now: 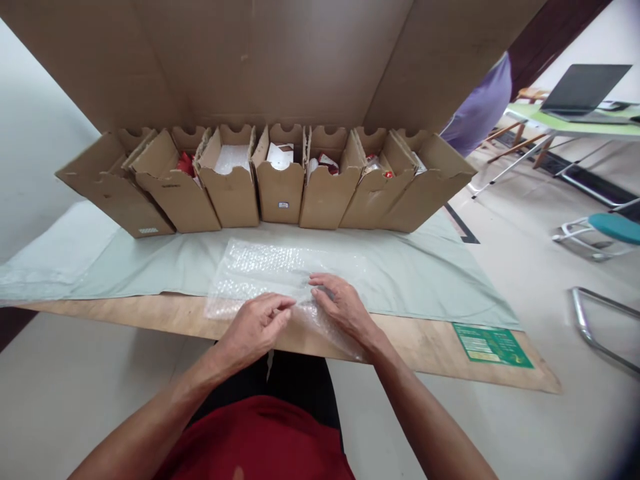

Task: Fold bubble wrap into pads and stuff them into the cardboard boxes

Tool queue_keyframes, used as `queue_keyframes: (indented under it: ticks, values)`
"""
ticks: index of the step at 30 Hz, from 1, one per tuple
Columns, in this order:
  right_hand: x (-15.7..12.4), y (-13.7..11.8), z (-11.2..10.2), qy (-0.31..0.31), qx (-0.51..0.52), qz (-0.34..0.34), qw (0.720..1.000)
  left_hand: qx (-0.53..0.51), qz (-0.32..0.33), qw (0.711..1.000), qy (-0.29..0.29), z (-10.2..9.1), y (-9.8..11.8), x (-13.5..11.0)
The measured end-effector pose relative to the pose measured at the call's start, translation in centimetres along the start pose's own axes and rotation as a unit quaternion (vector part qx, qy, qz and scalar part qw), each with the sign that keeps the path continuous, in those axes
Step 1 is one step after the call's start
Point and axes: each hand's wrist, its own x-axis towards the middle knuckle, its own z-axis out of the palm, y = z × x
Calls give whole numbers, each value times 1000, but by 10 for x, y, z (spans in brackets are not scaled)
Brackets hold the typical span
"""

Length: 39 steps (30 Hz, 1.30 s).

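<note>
A sheet of clear bubble wrap (270,263) lies flat on the near part of the table, reaching over its front edge. My left hand (260,327) is at the sheet's front part, fingers stretched to the right and thumb slightly apart. To its right, my right hand (345,307) rests on or just over the wrap, thumb and fingers apart and curved toward the left hand. No object shows in either hand. Between the hands the clear plastic looks creased, and I cannot make out whether anything lies under it.
Behind the wrap stands a row of several cardboard bins (283,190) with small goods inside, backed by a large cardboard panel (270,60). A pale green cloth (420,267) covers the wooden table (415,343). At right are a laptop (583,90), a teal stool (617,227) and a person's purple clothing (483,107).
</note>
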Motion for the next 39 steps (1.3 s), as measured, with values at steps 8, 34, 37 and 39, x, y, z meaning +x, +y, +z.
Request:
queue_keyframes:
  ticks: [8, 34, 37, 39]
  values:
    - [0, 5, -1, -97, -67, -65, 991, 118, 92, 988, 43, -29, 12, 22]
    - [7, -15, 30, -137, -231, -130, 954, 456, 146, 875, 70, -4, -66, 56]
    - [-11, 2, 15, -138, -287, -111, 941, 458, 141, 875, 65, -5, -69, 55]
    - [-28, 23, -11, -100, -324, -58, 939, 453, 147, 877, 64, -6, -71, 53]
